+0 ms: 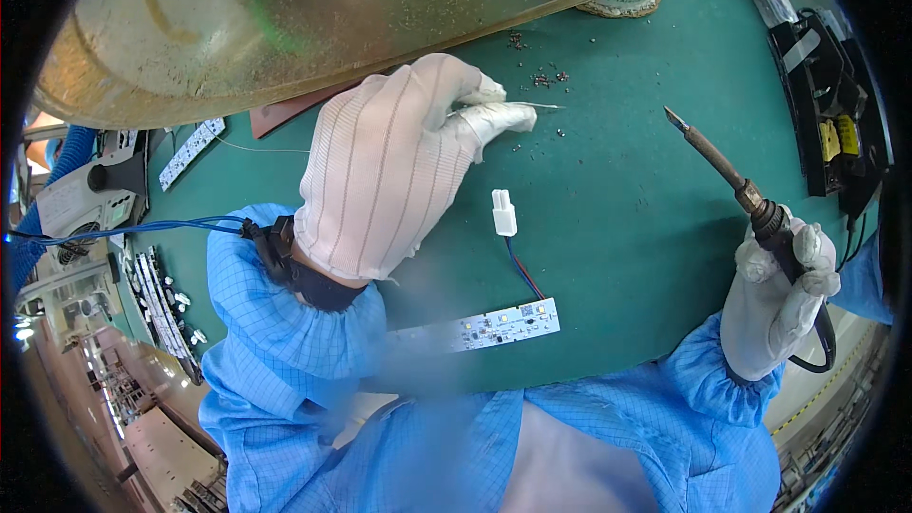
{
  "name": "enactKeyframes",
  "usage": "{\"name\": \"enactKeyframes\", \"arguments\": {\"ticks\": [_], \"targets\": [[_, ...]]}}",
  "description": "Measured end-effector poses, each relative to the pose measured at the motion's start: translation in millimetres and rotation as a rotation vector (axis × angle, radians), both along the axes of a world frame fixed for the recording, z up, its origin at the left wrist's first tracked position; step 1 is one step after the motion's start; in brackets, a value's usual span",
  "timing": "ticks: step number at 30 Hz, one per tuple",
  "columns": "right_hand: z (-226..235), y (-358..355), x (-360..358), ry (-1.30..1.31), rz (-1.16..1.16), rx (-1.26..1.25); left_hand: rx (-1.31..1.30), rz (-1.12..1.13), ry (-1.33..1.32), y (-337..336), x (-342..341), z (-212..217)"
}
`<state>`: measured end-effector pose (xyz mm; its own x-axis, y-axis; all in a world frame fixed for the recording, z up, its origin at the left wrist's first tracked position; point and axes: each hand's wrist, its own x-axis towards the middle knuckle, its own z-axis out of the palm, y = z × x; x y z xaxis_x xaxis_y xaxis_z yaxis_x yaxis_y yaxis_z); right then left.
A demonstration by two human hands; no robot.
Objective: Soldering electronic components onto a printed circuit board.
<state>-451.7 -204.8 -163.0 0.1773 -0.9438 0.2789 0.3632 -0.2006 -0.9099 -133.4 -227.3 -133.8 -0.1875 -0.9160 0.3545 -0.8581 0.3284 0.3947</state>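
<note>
My gloved left hand [389, 147] is closed over the green mat, thumb and forefinger pinching a thin solder wire [546, 106] whose tip sticks out to the right. At the right, my gloved right hand [781, 285] grips a soldering iron [750, 198] by its dark handle, its tip pointing up and left, clear of everything. Between the hands lies a white plug connector [504, 213], joined by red and dark wires [524, 271] to a white LED circuit board [508, 325] near the mat's front edge. A blur partly covers the board's left end.
A scratched transparent shield [313, 28] spans the top. Solder bits [546, 79] are scattered beyond my left fingertips. The iron's black stand [826, 104] is at the far right. Another LED board [191, 154] lies at the left, with several stacked strips [163, 304] beside the mat.
</note>
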Motion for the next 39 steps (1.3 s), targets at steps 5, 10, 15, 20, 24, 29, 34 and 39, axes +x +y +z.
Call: {"name": "enactKeyframes", "arguments": {"ticks": [5,10,15,20,24,29,34,39], "targets": [[2.1,-2.7,3.3,0.038,0.031,-0.103,-0.056,-0.037,0.024,1.9,1.8,6.3],[-4.4,-5.3,-2.6,-0.005,0.065,-0.117,0.042,-0.054,-0.054,7.1,4.6,14.3],[-5.9,-5.0,-4.0,0.02,0.068,-0.185,0.095,-0.064,0.007,9.1,6.9,13.8],[-8.7,2.4,-7.5,-0.099,0.021,-0.045,0.185,-0.055,0.01,8.4,-1.2,17.1],[-3.1,-4.2,2.7,-0.084,0.154,-0.142,0.083,-0.158,-0.052,6.4,1.3,14.1],[-2.6,-5.9,-0.4,-0.077,0.11,-0.078,0.134,-0.081,0.002,5.7,1.2,10.6],[3.4,0.7,5.6,-0.058,-0.021,-0.004,0.066,-0.098,-0.031,4.1,0.5,15.5],[5.9,-4.2,10.2,-0.036,0.02,-0.087,0.075,-0.123,-0.08,6.3,5.3,15.8]]}}
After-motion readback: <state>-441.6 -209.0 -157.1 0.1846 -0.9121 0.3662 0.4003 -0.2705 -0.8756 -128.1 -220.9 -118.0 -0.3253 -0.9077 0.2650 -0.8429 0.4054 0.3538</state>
